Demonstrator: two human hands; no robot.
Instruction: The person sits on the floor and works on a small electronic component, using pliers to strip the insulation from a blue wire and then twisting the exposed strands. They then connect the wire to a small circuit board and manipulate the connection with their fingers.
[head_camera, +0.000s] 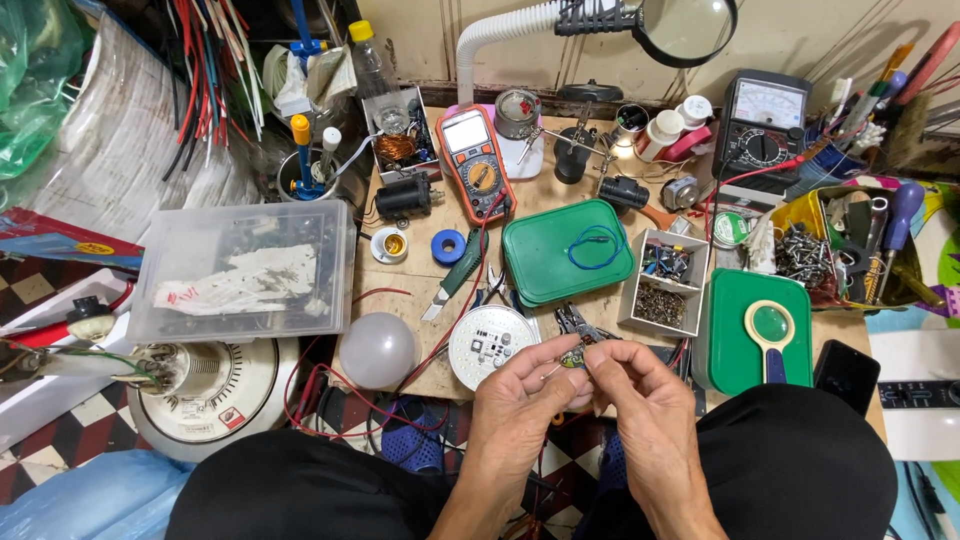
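Note:
Both my hands meet at the near edge of a small wooden work table (420, 290). Together they pinch a small round electronic part (572, 357) with thin wire leads. My left hand (520, 392) holds its left side, my right hand (632, 385) its right. Just beyond my fingertips lie a round white LED board (490, 345) and a pair of small pliers (577, 322). A white bulb dome (377, 350) rests to the left of the board.
A green lidded box (545, 262) with a blue wire loop, an orange multimeter (476, 162), a two-part box of screws (664, 280), a second green box carrying a magnifier (745, 350), a clear plastic bin (240, 270) and a black meter (762, 125) crowd the table.

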